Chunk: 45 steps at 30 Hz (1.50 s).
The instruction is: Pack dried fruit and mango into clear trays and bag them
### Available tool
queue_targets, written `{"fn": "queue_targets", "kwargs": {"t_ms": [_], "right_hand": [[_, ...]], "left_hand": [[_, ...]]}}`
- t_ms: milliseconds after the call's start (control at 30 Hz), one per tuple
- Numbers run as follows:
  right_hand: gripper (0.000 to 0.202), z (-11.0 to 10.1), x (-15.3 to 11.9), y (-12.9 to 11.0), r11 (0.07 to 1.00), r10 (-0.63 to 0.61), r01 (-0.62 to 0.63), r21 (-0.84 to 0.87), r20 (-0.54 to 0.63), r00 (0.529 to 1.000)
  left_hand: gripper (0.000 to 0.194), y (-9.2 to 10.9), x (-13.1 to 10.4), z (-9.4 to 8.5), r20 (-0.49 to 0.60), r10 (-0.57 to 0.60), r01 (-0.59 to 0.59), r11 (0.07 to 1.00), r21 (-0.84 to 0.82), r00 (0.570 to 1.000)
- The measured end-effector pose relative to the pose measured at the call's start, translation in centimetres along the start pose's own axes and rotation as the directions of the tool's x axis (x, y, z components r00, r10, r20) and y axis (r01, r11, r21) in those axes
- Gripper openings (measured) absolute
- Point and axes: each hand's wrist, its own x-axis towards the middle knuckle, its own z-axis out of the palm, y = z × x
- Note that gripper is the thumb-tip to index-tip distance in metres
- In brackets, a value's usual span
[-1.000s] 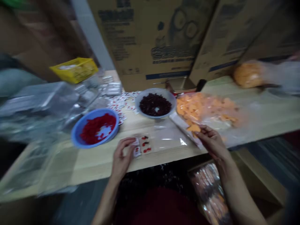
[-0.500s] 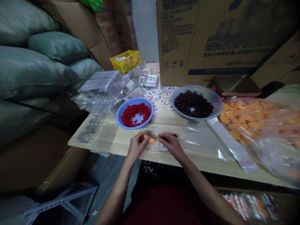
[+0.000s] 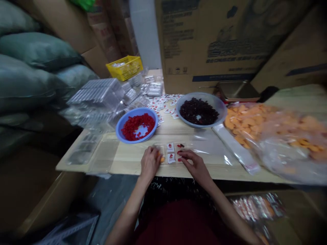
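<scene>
A clear plastic tray [image 3: 176, 152] with compartments lies on the table in front of me. Two small white sachets with red print [image 3: 170, 157] sit in its middle. My left hand [image 3: 150, 162] is closed at the tray's left compartment, its fingertips on an orange slice [image 3: 161, 158] that they partly cover. At the right compartment, my right hand [image 3: 194, 165] pinches a small red dried fruit piece [image 3: 179, 159] between thumb and finger. Dark and red dried fruit pieces [image 3: 181, 145] lie just above those fingertips, inside the tray.
Beyond the tray stand a blue bowl [image 3: 119, 131] of red fruit and a paler bowl [image 3: 222, 114] of dark fruit. Loose sachets [image 3: 160, 102] are scattered behind. Stacked clear trays [image 3: 95, 93] and a yellow basket [image 3: 125, 70] are left; a bag of orange slices [image 3: 278, 129] is right.
The view has shifted right. My left fingers have lowered the orange slice into the left compartment. My right hand has moved right from the tray's middle, uncovering both sachets.
</scene>
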Motion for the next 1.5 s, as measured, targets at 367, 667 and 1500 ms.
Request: {"fn": "queue_targets", "kwargs": {"t_ms": [367, 667, 1500], "right_hand": [[0.028, -29.8, -8.7, -2.1, 0.809, -0.113, -0.393, -0.438, -0.770, 0.628], [0.005, -35.6, -1.8, 7.4, 0.625, 0.323, -0.627, -0.465, -0.577, 0.750], [0.024, -16.9, -1.3, -1.2, 0.990, 0.098, -0.116, -0.084, -0.194, 0.976]], "left_hand": [[0.038, 0.3, 0.7, -1.6, -0.209, -0.060, 0.050, 0.997, -0.051, 0.976], [0.042, 3.4, 1.1, -0.5, -0.023, -0.071, 0.068, 0.993, -0.098, 0.997], [0.027, 10.4, 1.0, -3.2, 0.030, 0.063, -0.025, 0.726, -0.687, 0.998]]}}
